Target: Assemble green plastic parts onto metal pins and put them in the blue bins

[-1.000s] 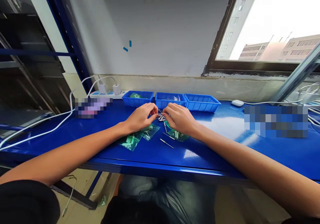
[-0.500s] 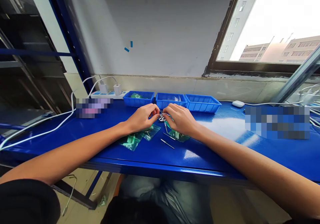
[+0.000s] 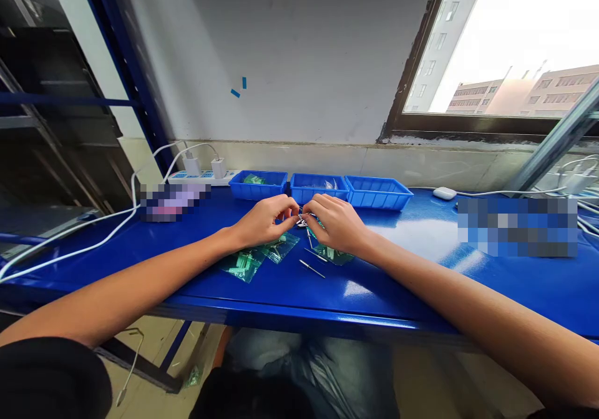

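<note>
Both hands meet over the middle of the blue table (image 3: pixel 281 288). My left hand (image 3: pixel 271 219) is closed in a pinch, thumb against the fingers; what it holds is mostly hidden. My right hand (image 3: pixel 337 222) is closed too, with a thin silver rivet at its fingertips, close to the left thumb. Under and behind the fingertips lie several loose rivets, partly covered. One rivet (image 3: pixel 312 269) lies apart, nearer the table's front edge. Clear bags of green plugs (image 3: pixel 244 263) rest below my left hand, and another such bag (image 3: pixel 337 256) is partly under my right hand.
Three blue bins line the back: a left bin (image 3: pixel 258 191) with green bags, a middle bin (image 3: pixel 319 194) with clear bags, and a right bin (image 3: pixel 379 202). A power strip (image 3: pixel 206 177) with white cables stands left. A white earbud case (image 3: pixel 444 193) lies right.
The fingertips of my two hands have drawn slightly closer together, covering more of the metal between them. The view has shifted a little; the bags and loose rivets lie as before.
</note>
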Motion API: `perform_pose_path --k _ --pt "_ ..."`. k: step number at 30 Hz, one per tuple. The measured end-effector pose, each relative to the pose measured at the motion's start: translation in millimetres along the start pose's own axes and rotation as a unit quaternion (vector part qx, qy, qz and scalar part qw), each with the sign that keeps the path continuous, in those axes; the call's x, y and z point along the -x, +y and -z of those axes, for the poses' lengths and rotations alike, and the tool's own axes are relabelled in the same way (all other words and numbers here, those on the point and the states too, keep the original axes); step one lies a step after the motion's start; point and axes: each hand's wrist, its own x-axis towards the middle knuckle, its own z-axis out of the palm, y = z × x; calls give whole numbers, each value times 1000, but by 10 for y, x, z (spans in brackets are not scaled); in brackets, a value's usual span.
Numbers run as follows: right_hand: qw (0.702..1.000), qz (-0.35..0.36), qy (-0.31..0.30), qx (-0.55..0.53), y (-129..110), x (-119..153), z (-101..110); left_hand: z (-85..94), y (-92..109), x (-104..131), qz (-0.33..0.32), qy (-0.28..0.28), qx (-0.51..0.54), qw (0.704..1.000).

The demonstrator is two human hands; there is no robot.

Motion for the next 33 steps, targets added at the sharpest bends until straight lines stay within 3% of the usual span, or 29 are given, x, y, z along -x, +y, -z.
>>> perform_pose_path --k 16,22,33 --pt "999 24 -27 -26 -8 -2 50 28 20 8 -21 -13 2 1000" --pt "999 44 -5 -12 19 -12 37 35 32 10 -32 -13 8 999" --pt "1000 17 8 11 16 -19 55 23 9 -3 8 32 -29 999"
